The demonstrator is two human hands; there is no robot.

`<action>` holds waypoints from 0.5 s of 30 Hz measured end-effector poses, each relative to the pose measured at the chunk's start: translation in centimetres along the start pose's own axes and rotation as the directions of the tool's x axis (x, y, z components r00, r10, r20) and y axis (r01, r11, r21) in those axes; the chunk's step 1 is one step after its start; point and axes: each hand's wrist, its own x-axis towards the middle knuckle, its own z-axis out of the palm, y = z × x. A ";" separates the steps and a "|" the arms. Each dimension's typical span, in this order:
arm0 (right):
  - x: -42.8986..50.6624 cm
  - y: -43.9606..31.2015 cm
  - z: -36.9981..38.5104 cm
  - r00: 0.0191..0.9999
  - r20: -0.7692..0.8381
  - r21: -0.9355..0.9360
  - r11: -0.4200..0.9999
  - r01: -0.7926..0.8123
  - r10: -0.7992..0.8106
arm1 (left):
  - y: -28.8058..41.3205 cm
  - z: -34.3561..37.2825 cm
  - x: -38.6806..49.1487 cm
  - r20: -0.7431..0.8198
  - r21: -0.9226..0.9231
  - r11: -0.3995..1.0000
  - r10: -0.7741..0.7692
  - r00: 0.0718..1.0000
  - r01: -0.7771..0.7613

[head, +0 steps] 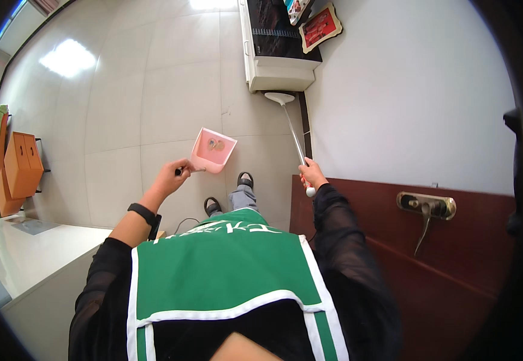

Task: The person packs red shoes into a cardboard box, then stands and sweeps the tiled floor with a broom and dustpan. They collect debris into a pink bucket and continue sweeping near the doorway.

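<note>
My left hand (175,175) is closed around the handle of a pink plastic dustpan (202,161), whose pan lies over the tiled floor a little ahead of my feet. Some small debris (216,144) rests inside the pan. In my right hand (312,173) is the grip of a broom (292,128) with a thin metal pole and a white rounded end. The broom's white head (279,97) is at the base of a white cabinet, beside the wall; its bristles are hidden or too dark to make out.
The white cabinet (284,74) with a dark top carries a framed picture (321,28). A dark red wooden door (356,198) with a metal handle (426,206) is at my right. At left are a white-topped counter (49,243) and an orange nightstand (23,164). A cable (185,220) lies near my feet.
</note>
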 end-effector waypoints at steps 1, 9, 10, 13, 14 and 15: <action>0.9 0.1 0.0 1.000 0.003 0.010 1.000 0.012 -0.012 | -0.1 0.0 0.1 -0.015 0.002 1.000 -0.025 1.000 0.025; 6.1 1.3 0.9 1.000 -0.002 0.022 1.000 0.009 -0.009 | -1.1 1.4 0.3 0.024 -0.012 0.998 -0.055 0.998 0.056; 6.3 1.2 1.2 1.000 -0.002 0.015 1.000 0.024 -0.024 | -1.2 1.3 0.4 0.012 -0.004 0.999 -0.054 0.998 0.054; 6.1 1.4 1.2 0.996 -0.012 0.009 0.996 -0.087 0.087 | -1.3 1.3 0.6 0.016 -0.013 0.997 -0.077 0.997 0.077; 5.9 1.6 1.0 0.994 -0.018 -0.007 0.995 -0.104 0.104 | -1.2 1.3 0.6 0.022 -0.014 0.996 -0.088 0.996 0.089; 5.6 1.8 0.8 0.992 -0.023 -0.024 0.992 -0.121 0.121 | -1.3 1.2 0.6 0.004 -0.032 0.997 -0.076 0.997 0.076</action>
